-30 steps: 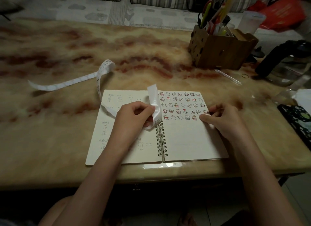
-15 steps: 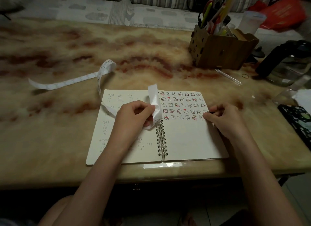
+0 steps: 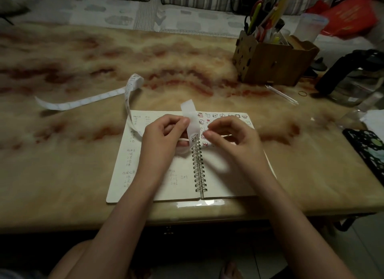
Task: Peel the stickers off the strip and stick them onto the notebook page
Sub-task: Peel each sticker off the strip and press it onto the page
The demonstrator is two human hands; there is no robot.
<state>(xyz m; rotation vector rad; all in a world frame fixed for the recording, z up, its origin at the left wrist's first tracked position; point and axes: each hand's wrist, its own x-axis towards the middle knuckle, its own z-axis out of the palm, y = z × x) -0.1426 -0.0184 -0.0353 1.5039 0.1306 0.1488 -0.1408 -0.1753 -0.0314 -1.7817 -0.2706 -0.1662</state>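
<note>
On the left of the table [image 3: 62, 158], the loose tail of the strip [image 3: 83, 101] lies flat, loops up near the notebook's far left corner and runs down to the left hand [image 3: 164, 135]. That hand hovers over the left page of the open notebook [image 3: 155, 187], forearm reaching in from below. Its fingers are curled and its thumb is pressed against the strip, gripping it so the free end stands upright above the spiral binding. A sticker [image 3: 194, 137] shows on the held part. Just beside it, the right hand [image 3: 232, 137] hangs over the right page, fingers curled, thumb and forefinger tips close together at the strip's edge. Blur hides whether they pinch anything. Rows of stickers [image 3: 222, 115] already sit along the top of the right page.
</note>
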